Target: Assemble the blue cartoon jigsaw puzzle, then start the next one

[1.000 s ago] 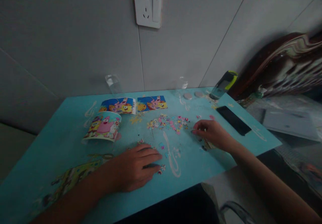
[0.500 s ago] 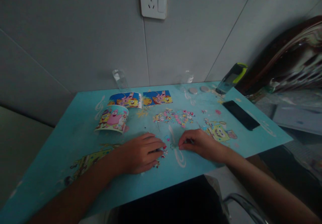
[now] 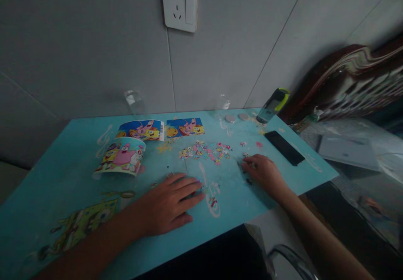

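My left hand (image 3: 176,202) lies palm down on the blue table with its fingers apart, over a few small puzzle pieces; a piece (image 3: 213,202) shows just right of its fingertips. Further right, my right hand (image 3: 263,174) touches the tabletop with bent fingers drawn together. Whatever is between those fingertips is too small and dim to make out. Loose pieces (image 3: 245,155) lie beside them. Beyond both hands spreads a pile of colourful puzzle pieces (image 3: 206,151).
A curled cartoon card (image 3: 123,157) stands at left, near two blue picture cards (image 3: 143,129) (image 3: 185,126). Clear jars (image 3: 134,101) (image 3: 224,103), round lids (image 3: 229,119) (image 3: 243,116) and a bottle (image 3: 272,105) line the back. A black phone (image 3: 284,147) lies at right.
My right hand has moved right across the table, away from my left hand. The left hand's fingers are spread wider, uncovering a piece. The whole view has shifted to the right.
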`<state>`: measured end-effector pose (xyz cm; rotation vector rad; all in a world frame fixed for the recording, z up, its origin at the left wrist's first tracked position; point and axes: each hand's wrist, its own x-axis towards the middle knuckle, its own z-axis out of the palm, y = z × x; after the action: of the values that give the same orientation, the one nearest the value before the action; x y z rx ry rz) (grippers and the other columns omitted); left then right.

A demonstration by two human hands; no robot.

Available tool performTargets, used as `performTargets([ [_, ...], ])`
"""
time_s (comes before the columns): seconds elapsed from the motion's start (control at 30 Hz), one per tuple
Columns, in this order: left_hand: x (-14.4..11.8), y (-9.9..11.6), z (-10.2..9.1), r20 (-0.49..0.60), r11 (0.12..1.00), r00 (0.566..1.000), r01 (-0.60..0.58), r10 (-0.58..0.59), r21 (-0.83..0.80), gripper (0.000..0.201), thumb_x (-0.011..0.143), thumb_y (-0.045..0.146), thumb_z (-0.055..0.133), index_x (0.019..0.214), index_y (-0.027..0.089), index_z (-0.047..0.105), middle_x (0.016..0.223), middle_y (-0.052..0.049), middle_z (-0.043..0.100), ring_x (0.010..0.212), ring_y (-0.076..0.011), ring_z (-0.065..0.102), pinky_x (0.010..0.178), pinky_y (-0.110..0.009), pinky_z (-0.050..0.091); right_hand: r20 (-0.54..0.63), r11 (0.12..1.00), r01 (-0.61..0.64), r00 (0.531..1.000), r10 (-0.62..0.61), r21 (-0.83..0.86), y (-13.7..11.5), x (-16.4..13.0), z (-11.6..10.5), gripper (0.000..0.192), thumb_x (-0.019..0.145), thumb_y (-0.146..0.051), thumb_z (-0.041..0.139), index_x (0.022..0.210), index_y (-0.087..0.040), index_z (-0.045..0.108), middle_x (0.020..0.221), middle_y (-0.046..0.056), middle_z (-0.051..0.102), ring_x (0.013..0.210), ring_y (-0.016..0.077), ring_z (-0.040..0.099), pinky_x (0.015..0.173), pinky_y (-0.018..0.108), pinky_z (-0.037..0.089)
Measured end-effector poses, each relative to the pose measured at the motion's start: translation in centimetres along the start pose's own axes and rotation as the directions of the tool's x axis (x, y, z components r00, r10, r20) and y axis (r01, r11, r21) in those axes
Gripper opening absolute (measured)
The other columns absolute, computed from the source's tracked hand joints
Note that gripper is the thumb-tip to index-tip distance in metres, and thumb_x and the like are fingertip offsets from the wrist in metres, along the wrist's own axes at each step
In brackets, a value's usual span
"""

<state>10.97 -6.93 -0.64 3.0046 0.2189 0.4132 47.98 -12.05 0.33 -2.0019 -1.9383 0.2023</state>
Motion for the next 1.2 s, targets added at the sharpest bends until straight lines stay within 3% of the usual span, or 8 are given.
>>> performTargets([
  [0.1, -0.1, -0.2, 0.2, 0.024, 1.0, 0.999, -0.027, 0.027, -0.005, 0.055, 0.1, 0.04, 0.057, 0.151, 0.022, 0.046, 0.152, -0.007, 0.053, 0.138, -0.0262, 0.048, 0.122, -0.047, 0.027, 0.036, 0.999, -0.048, 0.998, 0.047, 0.015, 1.0, 0.2, 0.1, 0.03, 0.094, -0.042, 0.062, 0.111, -0.022, 0.077, 0.102, 0.01, 0.073, 0.09, 0.0254, 0.067, 0.085, 0.039, 0.051],
  [0.2, -0.2, -0.4, 0.2, 0.024, 0.999, 0.999, -0.036, 0.037, -0.01, 0.058, 0.1, 0.04, 0.057, 0.153, 0.021, 0.043, 0.152, -0.007, 0.053, 0.139, -0.0259, 0.048, 0.124, -0.047, 0.024, 0.04, 0.996, -0.062, 0.997, 0.06, 0.061, 0.8, 0.4, 0.3, 0.023, 0.092, -0.039, 0.064, 0.101, -0.022, 0.078, 0.101, 0.009, 0.072, 0.086, 0.0231, 0.067, 0.082, 0.037, 0.05],
  [0.27, -0.3, -0.6, 0.3, 0.022, 1.0, 0.999, -0.027, 0.027, -0.012, 0.059, 0.1, 0.041, 0.058, 0.153, 0.021, 0.042, 0.151, -0.008, 0.054, 0.138, -0.0268, 0.048, 0.123, -0.048, 0.025, 0.044, 0.995, -0.064, 0.997, 0.06, 0.083, 0.6, 0.6, 0.2, 0.019, 0.091, -0.037, 0.065, 0.094, -0.023, 0.078, 0.1, 0.008, 0.072, 0.083, 0.0218, 0.067, 0.08, 0.035, 0.05],
  [0.43, -0.6, -1.0, 0.7, 0.005, 1.0, 1.0, 0.013, -0.013, 0.007, 0.056, 0.1, 0.041, 0.058, 0.151, 0.021, 0.046, 0.148, -0.008, 0.057, 0.137, -0.028, 0.049, 0.122, -0.05, 0.028, 0.037, 0.997, -0.064, 0.997, 0.062, 0.049, 0.5, 0.5, 0.1, 0.024, 0.091, -0.039, 0.066, 0.104, -0.024, 0.078, 0.102, 0.009, 0.072, 0.086, 0.0236, 0.067, 0.08, 0.036, 0.051],
  [0.7, -1.1, -1.4, 0.9, -0.018, 0.999, 0.999, 0.048, -0.048, 0.015, 0.05, 0.098, 0.038, 0.06, 0.145, 0.022, 0.054, 0.146, -0.009, 0.058, 0.136, -0.029, 0.051, 0.12, -0.052, 0.033, 0.033, 0.996, -0.086, 0.996, 0.086, 0.024, 0.8, 0.5, 0.6, 0.024, 0.091, -0.04, 0.066, 0.104, -0.025, 0.079, 0.102, 0.01, 0.073, 0.093, 0.0275, 0.066, 0.086, 0.041, 0.049],
  [0.9, -1.4, -1.5, 1.3, -0.011, 0.998, 0.998, 0.056, -0.056, 0.029, 0.05, 0.1, 0.037, 0.059, 0.146, 0.019, 0.053, 0.152, -0.013, 0.051, 0.143, -0.0302, 0.045, 0.12, -0.053, 0.037, 0.054, 0.995, -0.092, 0.994, 0.09, 0.041, 0.5, 0.8, 0.1, 0.022, 0.089, -0.038, 0.067, 0.099, -0.023, 0.079, 0.1, 0.01, 0.073, 0.093, 0.0277, 0.067, 0.087, 0.041, 0.048],
  [1.2, -1.5, -1.6, 1.6, -0.036, 0.999, 0.998, 0.047, -0.047, -0.004, 0.052, 0.099, 0.037, 0.06, 0.147, 0.019, 0.052, 0.151, -0.013, 0.052, 0.143, -0.0293, 0.046, 0.122, -0.052, 0.036, 0.025, 0.978, -0.163, 0.987, 0.161, 0.128, 0.4, 0.9, -0.4, 0.017, 0.087, -0.037, 0.066, 0.093, -0.022, 0.072, 0.083, 0.005, 0.075, 0.074, 0.0208, 0.068, 0.069, 0.032, 0.049],
])
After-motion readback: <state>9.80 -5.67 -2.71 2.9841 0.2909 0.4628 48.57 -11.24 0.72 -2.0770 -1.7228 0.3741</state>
